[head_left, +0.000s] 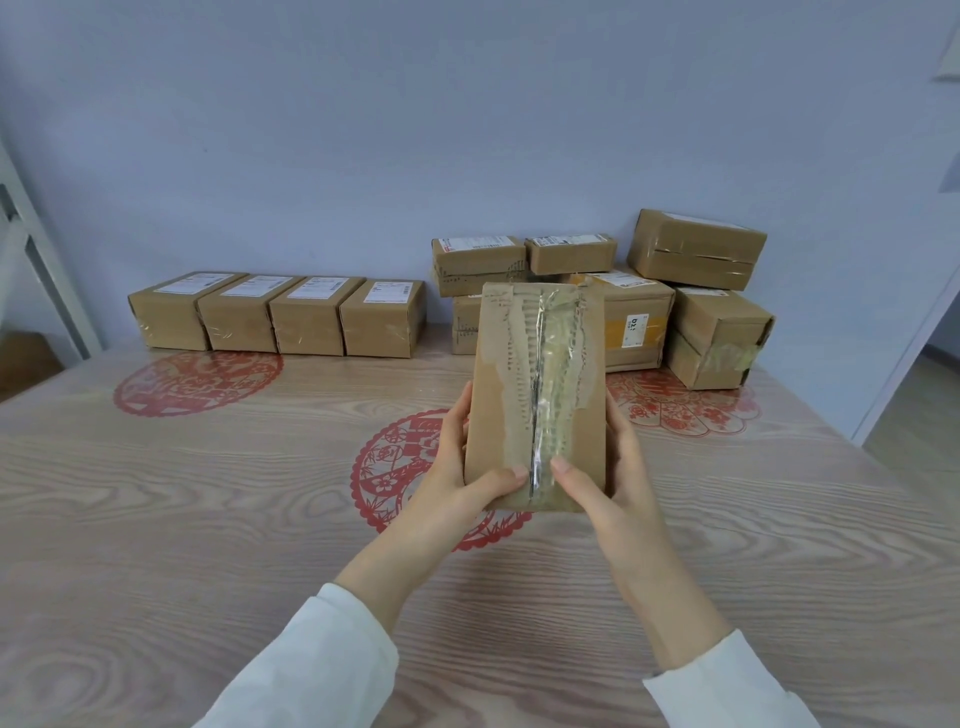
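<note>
I hold a brown cardboard box (498, 374) up above the middle of the table, its long face toward me. A torn strip of clear tape runs down its centre seam, with ripped paper on both sides. My left hand (460, 467) grips the box's left edge, thumb lying across the lower front. My right hand (610, 467) grips the right edge, thumb pressed near the seam. The fingers of both hands are hidden behind the box.
A row of several labelled boxes (275, 317) stands at the back left against the wall. A loose stack of boxes (696, 291) sits at the back right. The wood-grain table (156, 509) bears red paper-cut patterns (197, 379). A white frame (41, 249) stands at far left.
</note>
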